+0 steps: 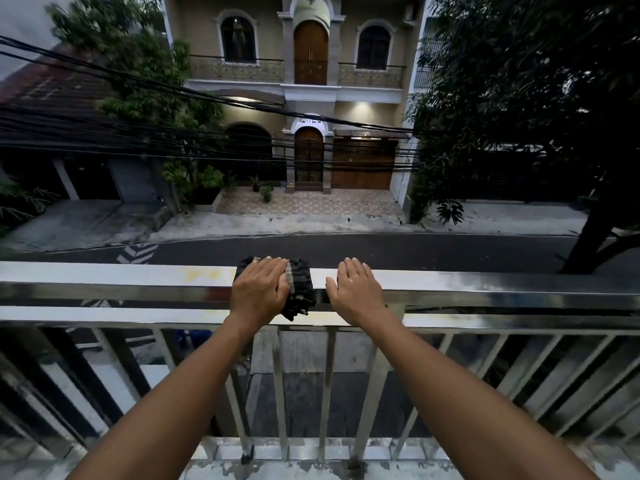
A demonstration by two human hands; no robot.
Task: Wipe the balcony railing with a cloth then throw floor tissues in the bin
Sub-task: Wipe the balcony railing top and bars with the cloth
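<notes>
A shiny steel balcony railing [485, 284] runs across the view from left to right. A dark striped cloth [301, 285] is draped over its top bar near the middle. My left hand [259, 289] lies palm down on the cloth, pressing it onto the bar. My right hand [353, 292] rests flat on the bare bar just right of the cloth, fingers together, holding nothing. No floor tissues and no bin are in view.
Vertical steel bars [329, 382] stand below the top rail on a stained concrete ledge [294, 459]. Yellowish marks [204, 273] show on the rail left of the cloth. Beyond are a street, cables, trees and a house.
</notes>
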